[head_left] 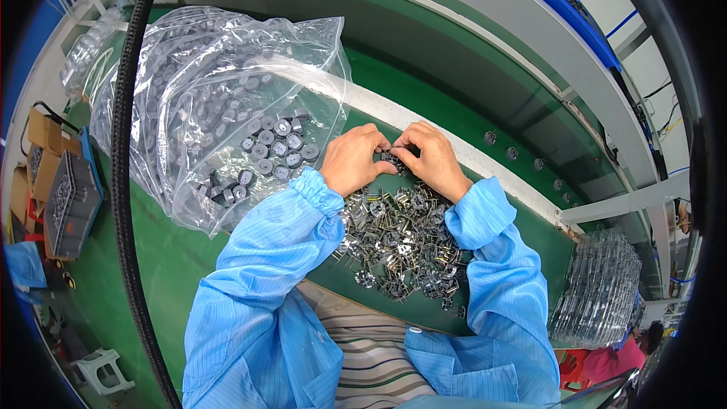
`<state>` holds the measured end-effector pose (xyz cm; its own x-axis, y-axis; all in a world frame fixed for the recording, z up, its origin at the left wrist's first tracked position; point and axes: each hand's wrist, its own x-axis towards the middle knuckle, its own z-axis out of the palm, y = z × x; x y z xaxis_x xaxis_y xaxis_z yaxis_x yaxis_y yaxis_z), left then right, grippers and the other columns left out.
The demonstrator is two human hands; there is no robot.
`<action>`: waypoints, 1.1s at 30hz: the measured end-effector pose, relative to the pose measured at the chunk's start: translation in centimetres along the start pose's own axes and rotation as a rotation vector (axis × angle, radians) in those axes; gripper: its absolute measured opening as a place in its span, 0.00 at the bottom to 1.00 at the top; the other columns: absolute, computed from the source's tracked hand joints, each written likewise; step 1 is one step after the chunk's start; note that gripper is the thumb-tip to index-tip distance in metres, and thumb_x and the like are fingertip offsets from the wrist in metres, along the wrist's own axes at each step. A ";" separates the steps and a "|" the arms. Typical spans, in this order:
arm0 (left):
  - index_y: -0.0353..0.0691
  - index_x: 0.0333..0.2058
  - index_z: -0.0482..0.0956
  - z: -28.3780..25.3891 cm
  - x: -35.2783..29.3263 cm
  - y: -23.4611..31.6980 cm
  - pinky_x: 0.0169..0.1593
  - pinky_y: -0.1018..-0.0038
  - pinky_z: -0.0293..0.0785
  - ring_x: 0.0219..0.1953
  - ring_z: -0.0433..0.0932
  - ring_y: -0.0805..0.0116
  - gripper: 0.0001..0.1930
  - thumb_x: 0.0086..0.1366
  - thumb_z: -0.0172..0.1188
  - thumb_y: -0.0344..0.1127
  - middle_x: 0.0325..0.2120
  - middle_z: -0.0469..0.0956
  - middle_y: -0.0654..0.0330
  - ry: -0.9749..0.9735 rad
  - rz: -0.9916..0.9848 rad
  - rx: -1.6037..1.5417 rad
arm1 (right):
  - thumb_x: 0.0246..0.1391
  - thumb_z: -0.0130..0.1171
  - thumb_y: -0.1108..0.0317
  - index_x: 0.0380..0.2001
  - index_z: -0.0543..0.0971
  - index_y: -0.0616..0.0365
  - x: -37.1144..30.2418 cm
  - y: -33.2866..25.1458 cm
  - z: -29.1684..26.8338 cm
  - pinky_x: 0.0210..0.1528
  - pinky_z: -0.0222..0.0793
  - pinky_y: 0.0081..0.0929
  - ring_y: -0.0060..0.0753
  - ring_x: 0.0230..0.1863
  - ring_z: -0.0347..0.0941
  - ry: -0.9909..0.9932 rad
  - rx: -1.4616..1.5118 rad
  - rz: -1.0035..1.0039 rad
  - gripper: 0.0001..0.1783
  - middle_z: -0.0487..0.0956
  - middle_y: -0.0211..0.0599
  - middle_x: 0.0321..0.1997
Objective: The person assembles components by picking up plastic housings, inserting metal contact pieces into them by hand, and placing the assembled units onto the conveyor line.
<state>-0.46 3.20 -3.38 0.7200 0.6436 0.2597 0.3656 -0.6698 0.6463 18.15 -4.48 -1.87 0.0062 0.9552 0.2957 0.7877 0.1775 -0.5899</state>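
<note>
Both my hands meet above the far edge of a heap of small metal-pinned parts (401, 238) on the green tabletop. My left hand (354, 157) is closed, its thumb and fingertips pinching a small dark part (395, 163) from one side. From the other side my right hand (432, 157) grips the same part, thumb and index finger pressed together. The fingers cover much of it, so its exact kind cannot be told. To the left lies a large clear plastic bag (227, 79) filled with round grey caps (282, 148), several showing at its mouth.
A white rail (522, 191) runs beyond my hands, with a green belt (469, 117) behind it carrying several small round parts (512, 153). Stacked clear trays (598, 284) stand at the right. A grey bin (72, 204) is at the far left. A black cable (125, 182) hangs in front.
</note>
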 end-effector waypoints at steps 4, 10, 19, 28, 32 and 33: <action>0.37 0.36 0.82 -0.1 -0.2 0.0 0.42 0.64 0.77 0.41 0.81 0.57 0.21 0.48 0.77 0.43 0.35 0.80 0.59 0.012 -0.006 0.003 | 0.47 0.68 0.71 0.26 0.79 0.59 0.7 -0.6 -0.6 0.43 0.67 0.36 0.42 0.38 0.73 -0.023 -0.157 -0.247 0.06 0.78 0.36 0.30; 0.39 0.37 0.83 0.2 -0.2 0.1 0.42 0.64 0.77 0.40 0.81 0.56 0.20 0.48 0.77 0.42 0.35 0.79 0.60 0.019 -0.016 0.007 | 0.48 0.67 0.72 0.27 0.79 0.61 0.5 0.1 -0.3 0.41 0.68 0.37 0.43 0.37 0.74 -0.058 -0.036 -0.161 0.06 0.77 0.39 0.30; 0.39 0.37 0.83 0.3 -0.2 0.2 0.42 0.63 0.76 0.40 0.81 0.56 0.19 0.49 0.77 0.41 0.35 0.79 0.60 -0.001 -0.029 0.030 | 0.50 0.67 0.73 0.29 0.79 0.64 0.1 -0.3 0.0 0.35 0.71 0.36 0.42 0.33 0.77 -0.079 0.031 -0.004 0.08 0.78 0.42 0.30; 0.39 0.37 0.83 0.5 -0.1 0.2 0.41 0.63 0.77 0.39 0.81 0.56 0.19 0.48 0.77 0.41 0.35 0.79 0.60 0.006 -0.033 0.032 | 0.51 0.67 0.72 0.30 0.76 0.63 -0.2 -0.3 0.2 0.38 0.72 0.40 0.50 0.37 0.76 -0.085 0.053 0.040 0.09 0.77 0.45 0.32; 0.39 0.39 0.83 0.1 -0.2 0.3 0.40 0.65 0.76 0.37 0.81 0.58 0.19 0.49 0.77 0.39 0.35 0.79 0.60 -0.002 -0.056 0.008 | 0.51 0.66 0.73 0.32 0.76 0.64 0.0 -0.8 0.2 0.36 0.74 0.38 0.48 0.34 0.78 -0.031 -0.154 -0.189 0.09 0.78 0.46 0.33; 0.39 0.40 0.83 0.0 -0.3 0.3 0.40 0.66 0.76 0.36 0.80 0.60 0.19 0.50 0.76 0.39 0.34 0.79 0.59 -0.020 -0.061 -0.003 | 0.50 0.66 0.74 0.32 0.76 0.65 -0.1 -0.8 0.2 0.37 0.75 0.37 0.47 0.33 0.79 -0.045 -0.114 -0.154 0.09 0.79 0.47 0.34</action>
<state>-0.56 2.85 -3.23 0.7081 0.6758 0.2048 0.4076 -0.6280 0.6629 17.40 -4.65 -1.55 -0.1453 0.9289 0.3406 0.8417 0.2970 -0.4509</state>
